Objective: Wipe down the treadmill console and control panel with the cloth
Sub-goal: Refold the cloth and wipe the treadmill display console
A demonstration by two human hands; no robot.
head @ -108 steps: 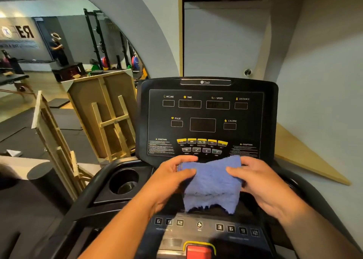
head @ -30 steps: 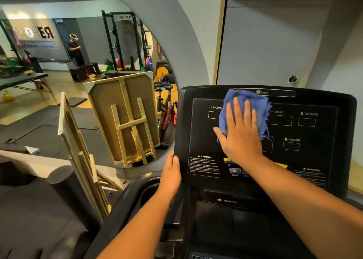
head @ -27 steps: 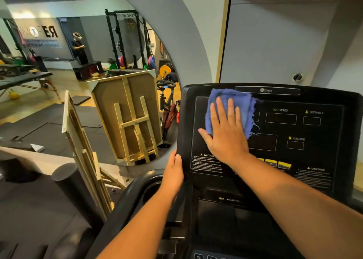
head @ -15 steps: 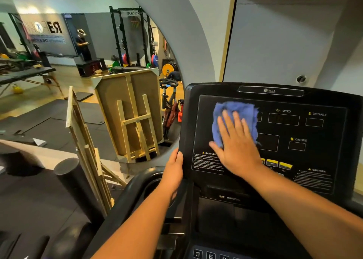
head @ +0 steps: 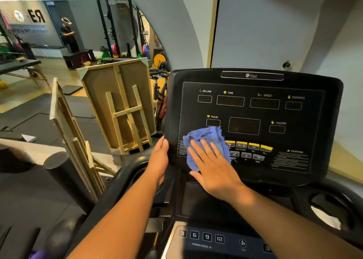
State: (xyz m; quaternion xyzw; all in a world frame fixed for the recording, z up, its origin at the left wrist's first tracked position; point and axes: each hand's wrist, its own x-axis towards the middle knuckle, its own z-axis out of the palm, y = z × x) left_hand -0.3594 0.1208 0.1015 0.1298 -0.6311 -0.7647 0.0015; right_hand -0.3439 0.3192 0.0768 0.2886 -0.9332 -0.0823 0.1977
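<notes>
The black treadmill console stands upright in front of me, its displays dark. A blue cloth lies flat against its lower left corner, over the caution text and the first yellow button. My right hand presses on the cloth with straight, spread fingers. My left hand rests on the console's left edge, fingers wrapped behind it. Below, the lower control panel shows number keys 3, 6, 9, 12 and a fan key.
A cup holder at the right holds something white. Wooden frames lean at the left, beside a black foam roller. Behind them are a squat rack, weight plates and a person far off.
My right hand has slid the cloth down from the console's upper left displays to its lower left corner. The left hand stays on the console's edge. The view has tilted downward.
</notes>
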